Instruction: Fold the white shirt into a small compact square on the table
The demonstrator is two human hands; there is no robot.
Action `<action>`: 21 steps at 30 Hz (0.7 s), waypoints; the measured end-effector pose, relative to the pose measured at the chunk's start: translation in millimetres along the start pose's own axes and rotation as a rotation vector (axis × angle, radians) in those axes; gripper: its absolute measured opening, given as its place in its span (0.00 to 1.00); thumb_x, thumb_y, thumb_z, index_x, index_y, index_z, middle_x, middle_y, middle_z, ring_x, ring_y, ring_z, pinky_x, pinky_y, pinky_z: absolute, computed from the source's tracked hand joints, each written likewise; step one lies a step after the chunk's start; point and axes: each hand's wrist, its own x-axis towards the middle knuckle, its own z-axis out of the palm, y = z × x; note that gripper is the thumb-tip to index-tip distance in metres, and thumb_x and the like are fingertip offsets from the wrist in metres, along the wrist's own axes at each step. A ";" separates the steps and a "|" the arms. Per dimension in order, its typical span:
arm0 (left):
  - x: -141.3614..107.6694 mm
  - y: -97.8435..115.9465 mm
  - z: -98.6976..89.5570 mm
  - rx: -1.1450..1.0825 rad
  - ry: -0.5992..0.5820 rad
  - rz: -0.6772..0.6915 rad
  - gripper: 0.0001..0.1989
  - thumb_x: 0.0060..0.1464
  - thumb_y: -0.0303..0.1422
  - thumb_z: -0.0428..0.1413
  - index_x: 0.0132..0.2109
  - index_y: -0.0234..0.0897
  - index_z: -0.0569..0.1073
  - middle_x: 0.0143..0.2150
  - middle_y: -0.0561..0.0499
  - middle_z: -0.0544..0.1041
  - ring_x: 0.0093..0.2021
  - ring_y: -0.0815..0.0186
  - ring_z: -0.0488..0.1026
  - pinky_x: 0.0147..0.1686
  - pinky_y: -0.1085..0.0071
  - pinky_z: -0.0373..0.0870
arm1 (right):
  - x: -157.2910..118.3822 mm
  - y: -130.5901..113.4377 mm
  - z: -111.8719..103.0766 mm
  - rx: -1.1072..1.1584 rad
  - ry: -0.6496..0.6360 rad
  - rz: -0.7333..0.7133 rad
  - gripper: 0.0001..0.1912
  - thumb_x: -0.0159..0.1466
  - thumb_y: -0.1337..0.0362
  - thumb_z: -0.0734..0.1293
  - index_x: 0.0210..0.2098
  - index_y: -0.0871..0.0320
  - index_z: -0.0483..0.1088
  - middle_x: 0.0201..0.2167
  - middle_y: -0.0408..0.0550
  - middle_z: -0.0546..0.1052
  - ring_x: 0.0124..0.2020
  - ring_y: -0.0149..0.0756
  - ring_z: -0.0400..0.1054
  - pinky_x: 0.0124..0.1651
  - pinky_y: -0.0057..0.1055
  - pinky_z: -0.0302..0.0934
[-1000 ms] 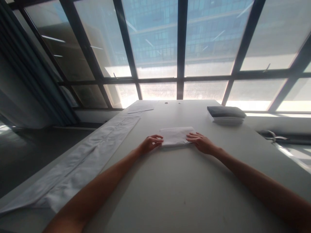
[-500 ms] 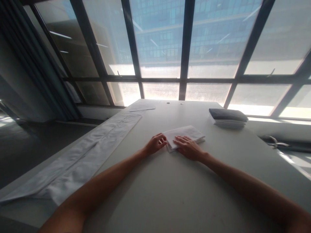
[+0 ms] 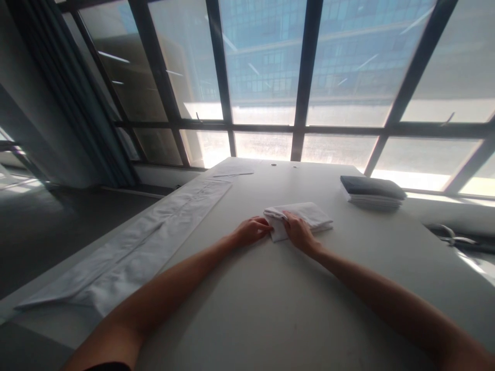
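Note:
A folded white cloth lies on the white table, its upper layer turned back at the left end. My right hand is closed on that turned-back layer near the middle of the cloth. At the cloth's lower left edge, my left hand has its fingers together, pinching the edge of the lower layer.
Long white fabric is spread along the left side of the table. A stack of folded cloths, dark on top and white below, sits at the right. Thin white sheets lie at the far left, near the windows.
The cloth's upper layer has been lifted and turned back at the left. My right hand has gone from lying flat to gripping it, and my left fingers have closed at the edge. The view has shifted slightly.

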 end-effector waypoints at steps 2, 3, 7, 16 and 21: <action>0.3 -1.4 0.4 0.031 -0.016 -0.034 0.14 0.64 0.31 0.56 0.52 0.45 0.84 0.51 0.48 0.82 0.51 0.59 0.78 0.55 0.63 0.72 | 0.1 -1.6 6.7 -0.012 -0.005 0.003 0.23 0.74 0.66 0.57 0.65 0.65 0.69 0.63 0.62 0.74 0.66 0.46 0.67 0.69 0.42 0.59; 0.7 -2.3 0.7 0.079 -0.019 -0.065 0.15 0.64 0.31 0.55 0.54 0.44 0.83 0.50 0.47 0.82 0.51 0.58 0.77 0.56 0.63 0.71 | -0.9 -1.9 9.7 -0.024 -0.023 -0.022 0.23 0.73 0.67 0.57 0.65 0.65 0.69 0.64 0.62 0.73 0.67 0.47 0.66 0.70 0.43 0.57; 6.1 -10.7 1.6 0.322 -0.026 -0.231 0.21 0.65 0.32 0.54 0.63 0.39 0.76 0.45 0.44 0.80 0.48 0.56 0.77 0.56 0.61 0.70 | -8.5 -0.3 15.0 -0.083 -0.136 -0.162 0.26 0.71 0.70 0.59 0.67 0.63 0.66 0.69 0.61 0.67 0.72 0.48 0.58 0.73 0.51 0.50; 28.9 -27.3 0.5 0.406 -0.089 -0.420 0.16 0.65 0.33 0.52 0.54 0.48 0.80 0.46 0.47 0.76 0.50 0.57 0.73 0.55 0.64 0.69 | -13.8 -3.8 9.8 -0.102 -0.142 -0.159 0.26 0.73 0.67 0.57 0.68 0.61 0.66 0.69 0.60 0.67 0.71 0.48 0.59 0.74 0.50 0.50; 32.6 -28.5 0.8 0.397 -0.061 -0.493 0.20 0.66 0.33 0.50 0.60 0.51 0.77 0.47 0.47 0.77 0.51 0.57 0.74 0.57 0.61 0.69 | -12.2 -3.6 8.8 -0.117 -0.187 -0.150 0.26 0.73 0.67 0.56 0.69 0.60 0.66 0.70 0.58 0.66 0.73 0.47 0.56 0.74 0.50 0.48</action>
